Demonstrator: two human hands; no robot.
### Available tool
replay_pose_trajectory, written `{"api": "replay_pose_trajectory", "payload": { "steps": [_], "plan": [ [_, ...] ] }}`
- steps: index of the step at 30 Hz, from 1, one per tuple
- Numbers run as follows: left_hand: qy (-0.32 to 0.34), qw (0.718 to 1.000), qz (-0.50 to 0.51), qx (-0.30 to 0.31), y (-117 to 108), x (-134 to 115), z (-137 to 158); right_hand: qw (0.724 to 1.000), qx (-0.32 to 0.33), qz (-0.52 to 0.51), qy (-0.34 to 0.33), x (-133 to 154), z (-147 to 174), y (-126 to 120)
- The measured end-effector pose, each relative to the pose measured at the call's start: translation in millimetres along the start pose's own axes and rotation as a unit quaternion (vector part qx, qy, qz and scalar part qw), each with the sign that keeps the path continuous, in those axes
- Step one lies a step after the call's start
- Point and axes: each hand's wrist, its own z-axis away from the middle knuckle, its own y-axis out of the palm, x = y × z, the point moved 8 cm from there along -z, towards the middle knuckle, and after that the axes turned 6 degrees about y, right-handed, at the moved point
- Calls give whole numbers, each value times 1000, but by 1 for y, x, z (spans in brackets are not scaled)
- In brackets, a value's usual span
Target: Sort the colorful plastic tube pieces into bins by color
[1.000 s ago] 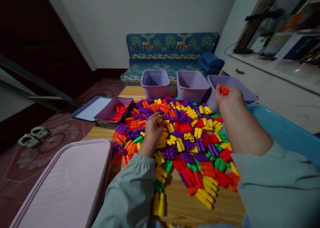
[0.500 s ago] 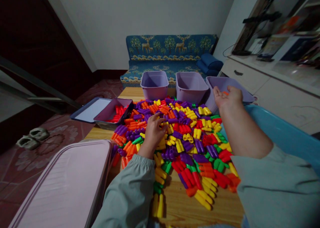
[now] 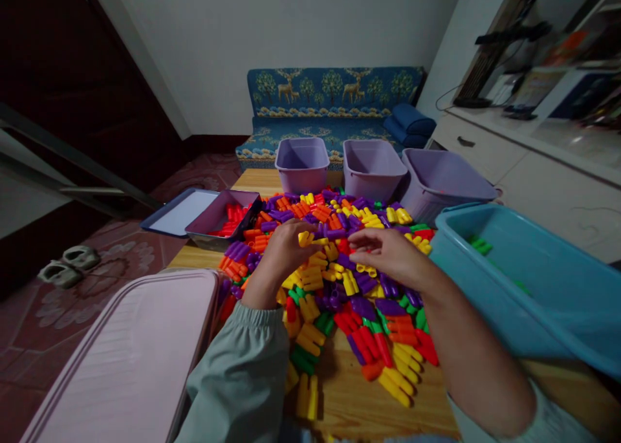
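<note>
A wide pile of plastic building pieces (image 3: pixel 361 307) in yellow, purple, red, orange and green covers much of the wooden table. My left hand (image 3: pixel 286 249) is over the left middle of it, thumb and fingers closed on a yellow plastic building piece (image 3: pixel 306 238). Facing it from the right, my right hand (image 3: pixel 391 252) hovers above the pile with fingers stretched towards the left. Nothing shows in that hand, though its palm is partly turned away. Several yellow pieces (image 3: pixel 310 278) lie just below the two hands.
Three purple bins (image 3: pixel 303 178) line the table's far side. A blue tub (image 3: pixel 490 288) with a few green pieces stands right. At left are an open box (image 3: pixel 208 236) holding red pieces and a pink-lidded container (image 3: pixel 130 352). Behind is a blue sofa (image 3: pixel 315 126).
My right hand has come from above the right purple bin, down and left to the pile. A yellow piece now shows in my left hand, which has shifted slightly left.
</note>
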Motion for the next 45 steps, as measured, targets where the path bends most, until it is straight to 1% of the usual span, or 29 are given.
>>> {"api": "replay_pose_trajectory", "payload": {
  "steps": [2,4,6,8,10,13,16,18,19,20,21,22,23,25,27,29,30,31,33,35,39,40,41,43,45],
  "plan": [
    [-7,998,-4,67,3,0,4,990,31,130,-46,4,13,20],
    [4,992,-12,128,12,-1,10,963,76,242,-86,9,25,42],
    [26,987,-23,159,21,-3,14,935,109,323,-94,8,32,60],
    [50,984,-35,169,29,-6,16,919,109,368,-94,4,34,71],
    [75,982,-50,165,33,-10,16,915,86,378,-111,2,31,76],
    [91,982,-60,152,35,-13,14,925,23,351,-142,0,23,74],
    [81,983,-45,157,36,-11,13,933,-63,323,-149,1,16,58],
    [70,983,-31,164,36,-9,12,927,-120,322,-151,8,17,42],
    [64,984,-28,166,36,-7,12,923,-134,325,-155,12,19,36],
    [59,984,-26,168,36,-6,12,921,-129,329,-164,18,24,33],
    [57,983,-27,170,36,-5,12,921,-104,331,-176,22,30,33],
    [56,983,-27,173,36,-5,12,922,-60,331,-192,26,39,38],
    [55,982,-28,176,37,-5,13,920,-1,332,-210,27,52,45],
    [47,982,-29,182,37,-4,13,901,113,339,-245,26,83,60],
    [31,981,-34,187,36,-4,13,874,194,358,-266,15,116,72],
    [16,980,-42,195,35,-4,14,843,254,376,-289,0,142,79],
    [10,979,-45,199,34,-4,14,830,266,386,-301,-7,150,80],
    [5,978,-46,205,33,-4,14,821,265,397,-314,-14,153,80],
    [-1,975,-45,216,32,-6,14,811,227,416,-343,-21,148,77],
    [-2,974,-40,223,32,-8,14,807,167,427,-373,-22,134,74],
    [-16,975,-19,219,32,-6,13,794,43,429,-429,-5,97,75],
    [-20,977,-13,213,32,-5,12,794,22,432,-427,-1,87,76],
    [-22,978,-6,207,32,-5,12,802,3,432,-412,3,76,76],
    [-25,979,7,200,32,-4,11,830,-34,425,-359,8,59,69],
    [-33,979,14,203,32,-2,11,859,-79,410,-296,9,52,55]
  ]
}}
